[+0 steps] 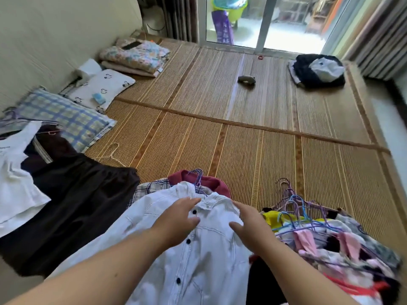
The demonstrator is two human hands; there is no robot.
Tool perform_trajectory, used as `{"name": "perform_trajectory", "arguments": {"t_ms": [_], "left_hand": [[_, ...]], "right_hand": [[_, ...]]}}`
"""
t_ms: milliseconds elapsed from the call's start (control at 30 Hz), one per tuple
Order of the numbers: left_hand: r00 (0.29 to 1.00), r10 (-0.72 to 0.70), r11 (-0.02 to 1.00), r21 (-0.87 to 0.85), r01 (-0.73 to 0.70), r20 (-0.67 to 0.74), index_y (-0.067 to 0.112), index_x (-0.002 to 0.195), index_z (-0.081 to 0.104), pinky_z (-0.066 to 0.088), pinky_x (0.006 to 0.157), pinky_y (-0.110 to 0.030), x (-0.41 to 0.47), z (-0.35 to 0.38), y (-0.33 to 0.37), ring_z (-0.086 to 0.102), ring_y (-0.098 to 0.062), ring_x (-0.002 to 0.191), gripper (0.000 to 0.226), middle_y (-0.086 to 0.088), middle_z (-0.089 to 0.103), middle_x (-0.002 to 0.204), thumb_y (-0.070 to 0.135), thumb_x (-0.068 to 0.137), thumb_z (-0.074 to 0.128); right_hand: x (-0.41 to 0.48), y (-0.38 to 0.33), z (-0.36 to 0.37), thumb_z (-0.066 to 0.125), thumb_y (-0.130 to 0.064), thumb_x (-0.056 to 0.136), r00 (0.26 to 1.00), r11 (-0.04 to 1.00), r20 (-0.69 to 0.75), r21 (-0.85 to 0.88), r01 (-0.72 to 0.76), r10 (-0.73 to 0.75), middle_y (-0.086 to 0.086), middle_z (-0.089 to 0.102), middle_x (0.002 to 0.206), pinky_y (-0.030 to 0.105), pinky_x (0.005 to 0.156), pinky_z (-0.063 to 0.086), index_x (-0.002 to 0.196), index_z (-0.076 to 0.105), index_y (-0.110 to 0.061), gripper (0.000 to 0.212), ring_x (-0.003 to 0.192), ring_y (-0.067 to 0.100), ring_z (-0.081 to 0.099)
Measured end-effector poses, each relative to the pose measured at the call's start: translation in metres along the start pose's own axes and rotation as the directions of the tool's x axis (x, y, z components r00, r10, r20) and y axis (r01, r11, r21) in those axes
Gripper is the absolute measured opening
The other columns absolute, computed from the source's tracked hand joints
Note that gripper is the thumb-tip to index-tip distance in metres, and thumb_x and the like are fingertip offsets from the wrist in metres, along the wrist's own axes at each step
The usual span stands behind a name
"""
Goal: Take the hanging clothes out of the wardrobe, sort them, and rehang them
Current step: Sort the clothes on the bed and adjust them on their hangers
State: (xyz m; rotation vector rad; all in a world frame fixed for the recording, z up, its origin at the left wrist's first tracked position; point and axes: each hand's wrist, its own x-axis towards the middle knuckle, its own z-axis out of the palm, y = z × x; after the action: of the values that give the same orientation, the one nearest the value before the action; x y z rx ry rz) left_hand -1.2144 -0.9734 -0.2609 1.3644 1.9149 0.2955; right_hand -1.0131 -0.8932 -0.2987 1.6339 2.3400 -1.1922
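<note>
A white button-up shirt on a purple hanger lies on top of a plaid shirt and a maroon garment at the near edge of the straw mat. My left hand and my right hand hover over its collar with fingers spread, holding nothing. To the right sits a heap of colourful clothes on purple and blue hangers. On the left lie a dark brown garment and a white top.
The woven straw mat covers the bed. Pillows and folded bedding line the left wall. A loose wire hanger, a small grey object and a black-and-white pile lie further off. A glass door stands beyond.
</note>
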Motion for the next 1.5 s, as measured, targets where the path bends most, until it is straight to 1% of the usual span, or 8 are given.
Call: {"name": "perform_trajectory", "arguments": {"t_ms": [167,333,567,800,1033,1267,1400,1500], "left_hand": [[0.979,0.195,0.978,0.058,-0.198,0.061,0.033,0.144,0.035,0.018,0.111,-0.022,-0.036,0.039,0.052,0.022,-0.009,0.141,0.054,0.005,0.028,0.153,0.027,0.093,0.054],[0.938,0.324,0.94,0.073,-0.334,0.127,0.031,0.142,0.039,0.018,0.108,-0.017,-0.06,0.086,0.102,0.028,-0.01,0.139,0.054,0.002,0.033,0.15,0.026,0.091,0.057],[0.886,0.409,0.89,0.121,-0.44,0.221,0.029,0.139,0.045,0.021,0.11,-0.019,-0.059,0.166,0.17,0.033,-0.013,0.136,0.052,0.003,0.04,0.144,0.022,0.088,0.057],[0.93,0.165,0.884,0.369,-0.287,0.329,0.041,0.14,0.036,0.031,0.11,-0.044,-0.007,0.267,0.203,0.028,-0.023,0.138,0.06,0.004,0.03,0.151,0.048,0.081,0.048],[0.954,-0.062,0.903,0.424,-0.071,0.292,0.042,0.144,0.027,0.031,0.112,-0.039,0.059,0.346,0.207,0.024,-0.025,0.141,0.064,0.004,0.015,0.158,0.049,0.086,0.052],[0.942,-0.142,0.863,0.505,-0.032,0.304,0.042,0.147,0.017,0.026,0.114,-0.044,0.113,0.386,0.198,0.014,-0.027,0.144,0.072,0.0,0.004,0.16,0.046,0.085,0.053],[0.921,-0.198,0.863,0.506,0.001,0.336,0.043,0.148,0.015,0.021,0.116,-0.044,0.121,0.4,0.193,0.005,-0.026,0.146,0.074,-0.002,-0.002,0.16,0.045,0.085,0.054],[0.918,-0.2,0.872,0.49,0.007,0.343,0.041,0.149,0.013,0.02,0.116,-0.046,0.119,0.402,0.194,0.004,-0.027,0.146,0.075,-0.004,-0.004,0.16,0.045,0.086,0.054]], "right_hand": [[-0.077,0.025,-0.013,0.059,-0.032,0.085,0.984,0.989,-0.173,-0.144,0.015,-0.04,-0.002,0.04,0.144,0.035,0.11,0.031,0.142,0.038,-0.027,0.061,0.134,0.019,0.035],[-0.146,0.077,-0.016,0.05,-0.042,0.076,0.965,0.984,-0.252,-0.144,-0.107,0.068,-0.008,0.042,0.136,0.042,0.103,0.038,0.136,0.041,-0.036,0.062,0.129,0.021,0.04],[-0.199,0.185,-0.063,0.056,-0.038,0.086,0.925,0.943,-0.31,-0.176,-0.281,0.218,-0.005,0.034,0.147,0.04,0.108,0.033,0.138,0.04,-0.036,0.054,0.134,0.02,0.034],[-0.175,0.32,-0.083,0.059,-0.037,0.085,0.914,0.918,-0.167,-0.086,-0.388,0.371,0.0,0.034,0.147,0.038,0.108,0.033,0.141,0.036,-0.032,0.061,0.136,0.021,0.032],[-0.11,0.421,-0.1,0.054,-0.041,0.086,0.939,0.935,-0.069,-0.089,-0.343,0.338,-0.002,0.033,0.147,0.043,0.109,0.031,0.141,0.034,-0.032,0.059,0.135,0.021,0.031],[-0.031,0.468,-0.112,0.045,-0.027,0.086,0.902,0.907,-0.101,0.045,-0.418,0.421,0.004,0.055,0.12,0.046,0.093,0.044,0.117,0.05,-0.023,0.031,0.111,0.027,0.052],[-0.011,0.479,-0.111,0.047,-0.027,0.085,0.854,0.854,0.046,-0.081,-0.514,0.518,0.012,0.053,0.123,0.045,0.097,0.042,0.124,0.049,-0.024,0.038,0.113,0.032,0.052],[-0.012,0.482,-0.115,0.052,-0.028,0.088,0.89,0.885,-0.037,-0.1,-0.455,0.454,0.012,0.059,0.115,0.035,0.086,0.046,0.118,0.059,-0.024,0.031,0.105,0.031,0.057]]}}
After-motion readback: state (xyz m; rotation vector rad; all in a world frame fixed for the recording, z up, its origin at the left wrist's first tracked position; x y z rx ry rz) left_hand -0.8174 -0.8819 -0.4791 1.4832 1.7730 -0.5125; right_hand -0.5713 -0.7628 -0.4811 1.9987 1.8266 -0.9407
